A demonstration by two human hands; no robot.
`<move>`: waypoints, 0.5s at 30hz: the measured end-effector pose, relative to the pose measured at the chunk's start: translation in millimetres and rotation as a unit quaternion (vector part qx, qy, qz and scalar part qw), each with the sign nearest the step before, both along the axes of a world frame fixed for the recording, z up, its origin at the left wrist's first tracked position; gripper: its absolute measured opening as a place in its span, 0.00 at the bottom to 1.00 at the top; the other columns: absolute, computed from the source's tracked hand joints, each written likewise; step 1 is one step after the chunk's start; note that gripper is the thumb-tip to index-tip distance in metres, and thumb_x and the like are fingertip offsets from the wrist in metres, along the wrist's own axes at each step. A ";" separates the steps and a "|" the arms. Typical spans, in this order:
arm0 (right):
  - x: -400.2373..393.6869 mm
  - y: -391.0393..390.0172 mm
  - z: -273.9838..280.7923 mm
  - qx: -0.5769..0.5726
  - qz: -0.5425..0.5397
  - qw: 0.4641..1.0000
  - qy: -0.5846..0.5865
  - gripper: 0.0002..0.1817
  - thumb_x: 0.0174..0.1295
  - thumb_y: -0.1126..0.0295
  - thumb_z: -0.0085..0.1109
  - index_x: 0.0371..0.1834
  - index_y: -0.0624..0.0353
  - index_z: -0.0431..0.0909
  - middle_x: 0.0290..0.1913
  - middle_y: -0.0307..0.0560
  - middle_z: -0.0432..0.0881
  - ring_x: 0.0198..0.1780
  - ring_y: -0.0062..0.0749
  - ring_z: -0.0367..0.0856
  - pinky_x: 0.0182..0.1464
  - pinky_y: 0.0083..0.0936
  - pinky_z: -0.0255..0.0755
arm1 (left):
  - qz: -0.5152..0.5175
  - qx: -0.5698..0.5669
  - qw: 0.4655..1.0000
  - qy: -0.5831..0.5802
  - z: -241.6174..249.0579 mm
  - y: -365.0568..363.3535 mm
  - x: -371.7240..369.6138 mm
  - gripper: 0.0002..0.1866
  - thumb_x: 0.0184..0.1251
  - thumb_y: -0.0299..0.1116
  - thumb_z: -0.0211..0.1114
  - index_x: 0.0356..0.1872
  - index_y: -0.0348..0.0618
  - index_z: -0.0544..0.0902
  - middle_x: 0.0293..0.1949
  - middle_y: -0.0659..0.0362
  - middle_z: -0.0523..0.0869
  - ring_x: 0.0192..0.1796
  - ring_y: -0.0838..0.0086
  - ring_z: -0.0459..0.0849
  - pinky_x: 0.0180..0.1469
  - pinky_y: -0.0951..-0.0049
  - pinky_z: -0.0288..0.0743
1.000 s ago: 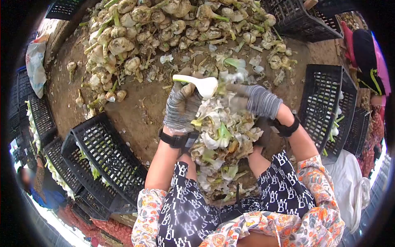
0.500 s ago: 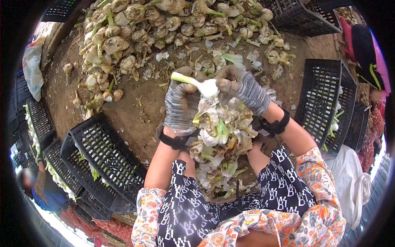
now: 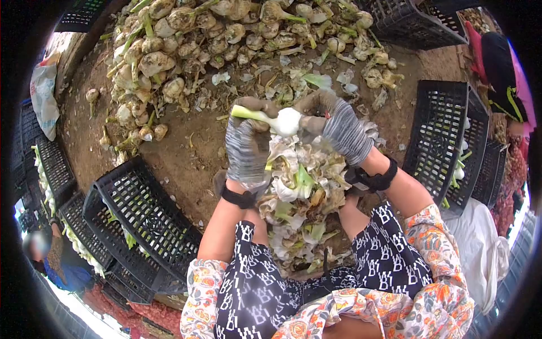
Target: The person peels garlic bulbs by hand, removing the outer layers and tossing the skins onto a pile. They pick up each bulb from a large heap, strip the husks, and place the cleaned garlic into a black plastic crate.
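A peeled white garlic bulb [image 3: 288, 122] with a pale green stem is held level between my two gloved hands, above a heap of garlic skins [image 3: 305, 186]. My left hand [image 3: 247, 138] is closed around the stem, whose cut end sticks out to the left. The fingers of my right hand [image 3: 333, 124] pinch the bulb's right side and are slightly blurred. A tiny red spot shows near the right fingers; I cannot make out what it is. Both gloves are striped grey with dirt-brown fingertips.
A large pile of unpeeled garlic [image 3: 186, 34] lies on the dirt floor ahead. Black plastic crates stand left [image 3: 152, 209] and right [image 3: 437, 135], with peeled garlic in or behind them. A white sack [image 3: 477, 248] lies at the right. Another person [image 3: 62, 260] is at the far left.
The garlic bulb has turned a little and shifted slightly left, its stem now more level. My right fingers have moved slightly to the right along the bulb.
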State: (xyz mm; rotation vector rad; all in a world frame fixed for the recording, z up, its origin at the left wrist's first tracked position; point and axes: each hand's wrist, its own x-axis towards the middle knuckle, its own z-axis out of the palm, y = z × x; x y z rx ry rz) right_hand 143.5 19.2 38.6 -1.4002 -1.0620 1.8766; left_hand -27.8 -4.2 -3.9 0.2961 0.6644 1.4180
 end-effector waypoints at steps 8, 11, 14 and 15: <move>13.2 -30.0 -29.5 -0.096 0.099 0.989 -0.050 0.18 0.49 0.71 0.59 0.44 0.65 0.74 0.31 0.45 0.79 0.30 0.24 0.76 0.31 0.25 0.73 | 0.031 -0.283 0.931 -0.229 -20.7 -18.0 -3.9 0.16 0.52 0.25 0.51 0.45 0.36 0.72 0.49 0.47 0.76 0.52 0.54 0.75 0.58 0.55 0.69; 8.3 -18.4 -21.5 0.181 0.094 0.964 -0.170 0.21 0.51 0.69 0.60 0.49 0.63 0.72 0.35 0.48 0.79 0.33 0.33 0.79 0.37 0.27 0.73 | 0.032 -0.296 0.907 -0.299 -24.1 -12.2 -6.6 0.17 0.53 0.27 0.50 0.46 0.35 0.72 0.49 0.45 0.76 0.52 0.53 0.75 0.57 0.52 0.69; 2.9 -4.2 -19.8 0.330 0.097 0.918 -0.197 0.21 0.52 0.67 0.61 0.49 0.62 0.72 0.34 0.51 0.79 0.34 0.39 0.78 0.40 0.27 0.73 | -0.007 -0.293 0.898 -0.327 -18.6 -10.5 -5.0 0.16 0.54 0.28 0.51 0.45 0.34 0.73 0.48 0.46 0.77 0.51 0.54 0.76 0.55 0.54 0.71; 2.4 -2.1 -19.2 0.331 0.105 0.920 -0.185 0.20 0.52 0.68 0.60 0.49 0.62 0.72 0.34 0.50 0.79 0.34 0.38 0.78 0.40 0.27 0.73 | -0.027 -0.281 0.900 -0.331 -14.2 -12.6 -5.5 0.16 0.55 0.28 0.51 0.46 0.35 0.74 0.48 0.47 0.78 0.51 0.55 0.76 0.55 0.55 0.71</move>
